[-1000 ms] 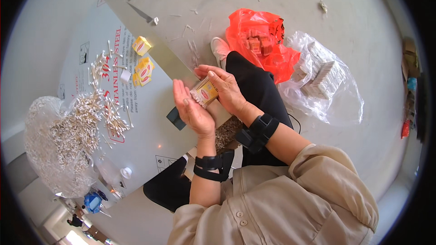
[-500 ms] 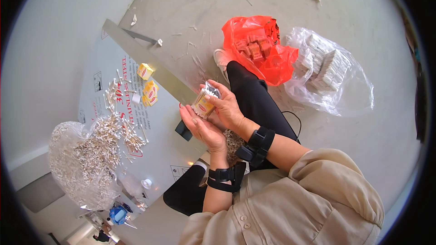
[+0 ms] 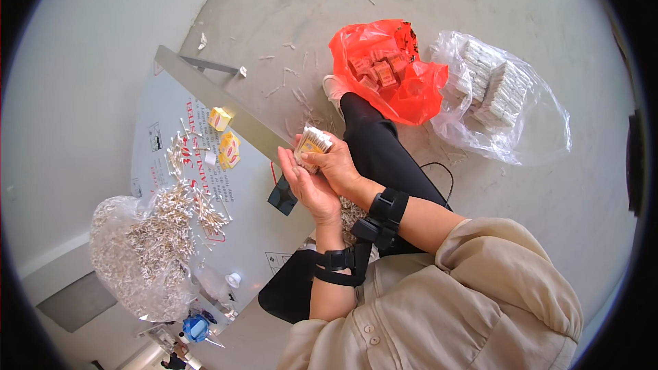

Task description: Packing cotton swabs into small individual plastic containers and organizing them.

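While the table [image 3: 243, 233] spreads toward eight o'clock, a clear bag [image 3: 545, 127] of white packs [image 3: 505, 96] rests at two.
A swab bag [image 3: 111, 223] slumps at eight, a red bag [image 3: 421, 96] at one; alongside an uncurled left hand [image 3: 312, 190], the right hand [image 3: 340, 166] has its grip clamped on a swab pack [image 3: 313, 141] near centre, toward eleven; yellow boxes [image 3: 229, 151] at nine.

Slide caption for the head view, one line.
Right hand grips a cotton-swab pack by the open left hand, near a table strewn with loose swabs.
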Demonstrator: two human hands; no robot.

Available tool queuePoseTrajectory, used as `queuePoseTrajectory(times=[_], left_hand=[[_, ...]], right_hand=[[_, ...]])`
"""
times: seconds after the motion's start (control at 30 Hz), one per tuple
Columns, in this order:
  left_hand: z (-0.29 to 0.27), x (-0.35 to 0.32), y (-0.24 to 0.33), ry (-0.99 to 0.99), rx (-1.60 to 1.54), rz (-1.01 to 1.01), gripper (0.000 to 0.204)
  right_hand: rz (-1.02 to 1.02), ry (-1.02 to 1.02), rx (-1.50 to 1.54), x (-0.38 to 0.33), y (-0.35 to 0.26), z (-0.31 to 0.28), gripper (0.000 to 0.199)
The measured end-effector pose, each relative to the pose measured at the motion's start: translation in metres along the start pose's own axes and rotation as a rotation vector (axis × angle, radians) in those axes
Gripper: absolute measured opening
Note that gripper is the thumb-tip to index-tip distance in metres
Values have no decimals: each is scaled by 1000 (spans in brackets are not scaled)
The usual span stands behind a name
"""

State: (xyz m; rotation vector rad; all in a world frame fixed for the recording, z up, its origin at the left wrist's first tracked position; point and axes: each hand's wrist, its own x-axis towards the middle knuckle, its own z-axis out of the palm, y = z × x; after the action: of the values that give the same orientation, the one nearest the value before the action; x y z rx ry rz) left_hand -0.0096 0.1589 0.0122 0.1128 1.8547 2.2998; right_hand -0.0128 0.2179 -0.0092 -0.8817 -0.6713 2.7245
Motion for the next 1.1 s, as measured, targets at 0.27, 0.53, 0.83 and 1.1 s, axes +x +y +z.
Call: queuePoseTrajectory(times=[0.27, 0.53, 0.83, 1.1], left_hand=[[-18, -7, 4, 284, -86, -52, 56], [-23, 12, 22, 302, -245, -323, 63], [-21, 20, 29, 287, -249, -412, 72], [-38, -10, 29, 242, -42, -442, 68]], right_hand=[[80, 2, 392, 9, -6, -5, 44], [34, -12, 297, 15, -1, -9, 36], [-2, -66, 178, 14, 2, -8, 25], [22, -80, 208, 16, 3, -15, 26]])
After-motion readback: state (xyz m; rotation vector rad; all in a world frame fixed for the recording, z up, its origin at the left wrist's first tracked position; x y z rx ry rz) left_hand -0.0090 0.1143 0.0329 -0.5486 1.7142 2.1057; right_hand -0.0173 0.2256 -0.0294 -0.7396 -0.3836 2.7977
